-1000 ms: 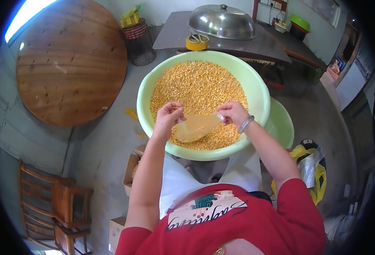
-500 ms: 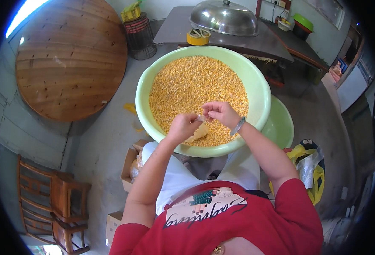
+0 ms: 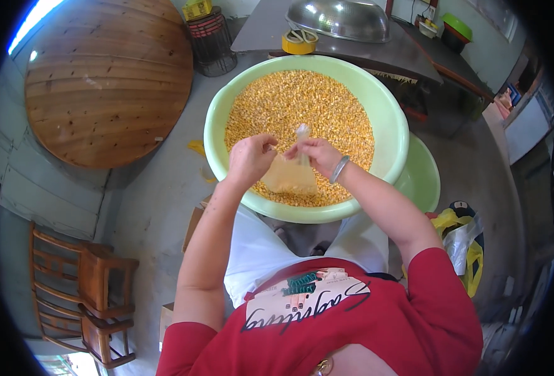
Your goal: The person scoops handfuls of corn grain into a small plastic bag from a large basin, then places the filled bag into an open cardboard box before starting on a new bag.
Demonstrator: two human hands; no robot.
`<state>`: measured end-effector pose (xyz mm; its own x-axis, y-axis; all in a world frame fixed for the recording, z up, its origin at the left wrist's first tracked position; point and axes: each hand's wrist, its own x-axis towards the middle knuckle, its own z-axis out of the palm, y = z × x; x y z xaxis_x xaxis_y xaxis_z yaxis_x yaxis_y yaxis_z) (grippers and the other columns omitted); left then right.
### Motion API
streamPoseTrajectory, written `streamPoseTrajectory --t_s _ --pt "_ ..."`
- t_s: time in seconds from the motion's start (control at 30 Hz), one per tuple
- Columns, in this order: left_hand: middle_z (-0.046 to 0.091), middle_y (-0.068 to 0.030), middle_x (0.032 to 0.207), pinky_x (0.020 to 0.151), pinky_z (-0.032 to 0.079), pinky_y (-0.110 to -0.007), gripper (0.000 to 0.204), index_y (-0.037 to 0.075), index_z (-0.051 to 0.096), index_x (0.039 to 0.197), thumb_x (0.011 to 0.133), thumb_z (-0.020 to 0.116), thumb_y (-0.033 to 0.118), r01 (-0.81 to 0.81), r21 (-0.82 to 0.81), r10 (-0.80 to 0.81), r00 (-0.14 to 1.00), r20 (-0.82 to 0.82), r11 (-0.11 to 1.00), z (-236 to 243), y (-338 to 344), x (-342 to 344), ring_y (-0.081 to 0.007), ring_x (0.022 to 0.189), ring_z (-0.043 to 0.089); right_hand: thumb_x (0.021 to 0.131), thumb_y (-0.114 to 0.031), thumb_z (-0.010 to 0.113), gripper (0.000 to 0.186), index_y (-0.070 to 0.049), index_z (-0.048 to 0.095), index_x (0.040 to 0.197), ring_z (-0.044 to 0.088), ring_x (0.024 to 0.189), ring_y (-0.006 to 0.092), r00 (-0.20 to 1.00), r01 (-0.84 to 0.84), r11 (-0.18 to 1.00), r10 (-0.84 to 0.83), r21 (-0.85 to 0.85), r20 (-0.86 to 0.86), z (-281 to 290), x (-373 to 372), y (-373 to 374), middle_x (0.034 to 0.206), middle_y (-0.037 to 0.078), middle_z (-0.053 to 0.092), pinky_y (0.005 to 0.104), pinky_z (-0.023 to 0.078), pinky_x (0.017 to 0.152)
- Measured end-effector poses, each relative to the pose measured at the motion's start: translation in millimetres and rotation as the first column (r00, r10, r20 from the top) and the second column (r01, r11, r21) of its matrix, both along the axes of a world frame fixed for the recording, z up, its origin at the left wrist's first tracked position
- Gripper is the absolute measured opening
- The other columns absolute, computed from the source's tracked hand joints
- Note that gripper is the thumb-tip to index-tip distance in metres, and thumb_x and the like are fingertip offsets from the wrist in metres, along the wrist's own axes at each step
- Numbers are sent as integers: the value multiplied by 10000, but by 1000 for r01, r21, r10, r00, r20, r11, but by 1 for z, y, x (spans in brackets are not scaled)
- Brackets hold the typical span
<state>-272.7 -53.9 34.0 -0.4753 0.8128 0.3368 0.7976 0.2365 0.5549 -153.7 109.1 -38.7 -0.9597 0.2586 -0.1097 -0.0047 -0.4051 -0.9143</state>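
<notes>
A wide pale-green tub [image 3: 386, 147] full of yellow corn kernels [image 3: 302, 94] stands in front of me. Over the kernels hangs a clear plastic bag [image 3: 292, 178], its gathered neck pointing up. My right hand [image 3: 317, 155], with a bracelet on the wrist, is closed around that neck just under its tip. My left hand [image 3: 252, 160] is beside the bag's upper left side, fingertips pinched together. Whatever those left fingers hold, if anything, is too small to make out. Some kernels show through or inside the bag's lower part.
Beyond the tub, a dark table [image 3: 264, 34] bears a metal dome lid [image 3: 339, 22] and a yellow tape roll [image 3: 299, 42]. A second green tub [image 3: 422, 175] sits at right, near yellow and clear bags [image 3: 459, 241]. Wooden chairs [image 3: 104, 282] and a round tabletop [image 3: 107, 81] are at left.
My hands have moved apart, the left one shifting leftward. The bag's neck now stands up in my right hand, and more of its body shows. The whole view has shifted slightly.
</notes>
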Motion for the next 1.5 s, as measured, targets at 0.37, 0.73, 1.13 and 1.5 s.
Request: streamPoseTrajectory --t_s 0.37,0.73,1.13,1.5 --pt "631 -108 695 612 479 -320 134 36 658 776 668 624 109 333 -109 -324 942 92 937 4 45 13 -229 643 611 755 -53 526 113 4 573 669 529 510 109 954 -240 732 57 637 294 -14 -2 0 587 33 562 237 428 493" --pt "624 -50 862 688 467 -243 337 -2 582 1042 717 636 68 328 149 -359 881 308 933 -35 40 0 -110 759 585 916 -298 451 306 -29 596 908 502 439 117 938 -283 831 137 479 318 3 5 -10 518 27 507 262 404 430" --pt "613 -15 712 590 434 -214 117 4 620 833 731 642 57 183 101 -201 686 699 978 -75 17 -9 -61 645 543 901 -325 478 295 -57 577 828 521 495 127 968 -132 978 92 161 233 -9 4 -5 595 52 537 273 427 445" --pt "608 -56 905 785 445 -264 606 23 408 1239 688 660 8 388 136 -343 538 770 912 -51 27 10 -149 861 570 864 -229 570 245 5 635 836 503 503 92 972 -203 969 181 140 153 -1 7 5 588 28 549 229 395 477"
